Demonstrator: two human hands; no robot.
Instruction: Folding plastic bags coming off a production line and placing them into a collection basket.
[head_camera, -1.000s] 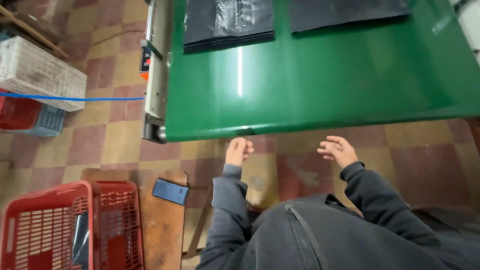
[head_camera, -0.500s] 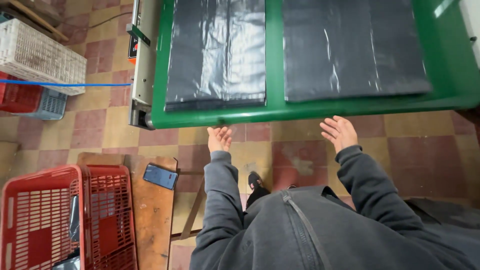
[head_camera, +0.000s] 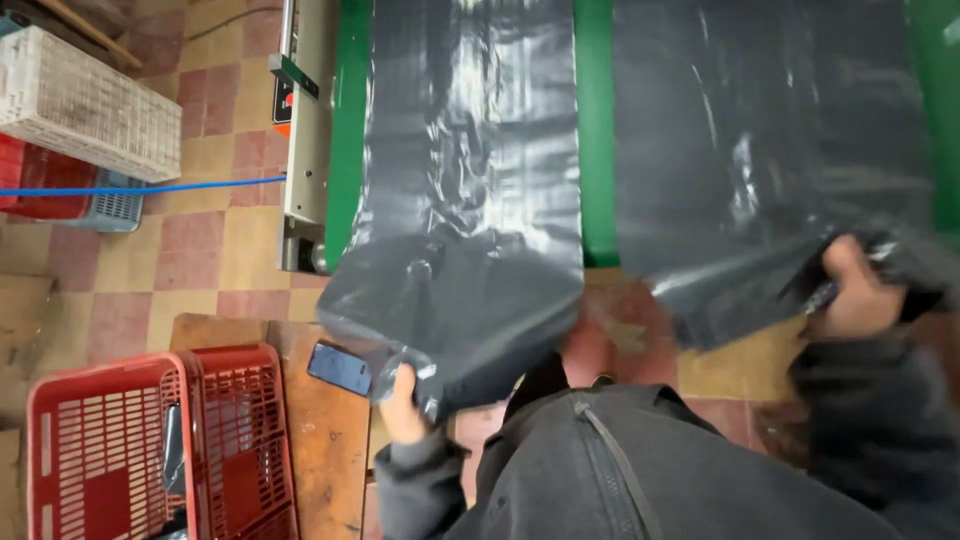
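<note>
The left hand (head_camera: 402, 405) has its grip closed on the near edge of the left stack of black plastic bags (head_camera: 470, 190), the fingers pinching a bunched fold of the film so that the end of the stack hangs off the worktop's front edge, curling down toward the person's chest. The right hand (head_camera: 850, 292) has its grip closed too, fisted around the near corner of the right stack of black plastic bags (head_camera: 760, 150); the film crumples around the knuckles and sags below the edge beside it.

Away from each grip, both stacks run flat and glossy across the green worktop (head_camera: 597, 130), side by side, with a bare green strip between them. A narrow green margin shows to the left of the left stack and at the far right beyond the right one.

Just below the two hands are the dark sleeves and the zipped dark jacket (head_camera: 600, 470) of the person. Beside the left hand, on its outer side, a dark smartphone (head_camera: 340, 367) lies on a brown wooden board (head_camera: 320, 440). Further out on that side stands a red plastic basket (head_camera: 150, 450) on the tiled floor (head_camera: 200, 260).

Up along the left edge of the worktop runs a grey metal machine bar (head_camera: 305, 130) with a small control panel. Beyond it a blue cord (head_camera: 140, 188) stretches over the floor toward a white plastic crate (head_camera: 90, 100), which sits on a red crate (head_camera: 40, 180) and a blue-grey one.
</note>
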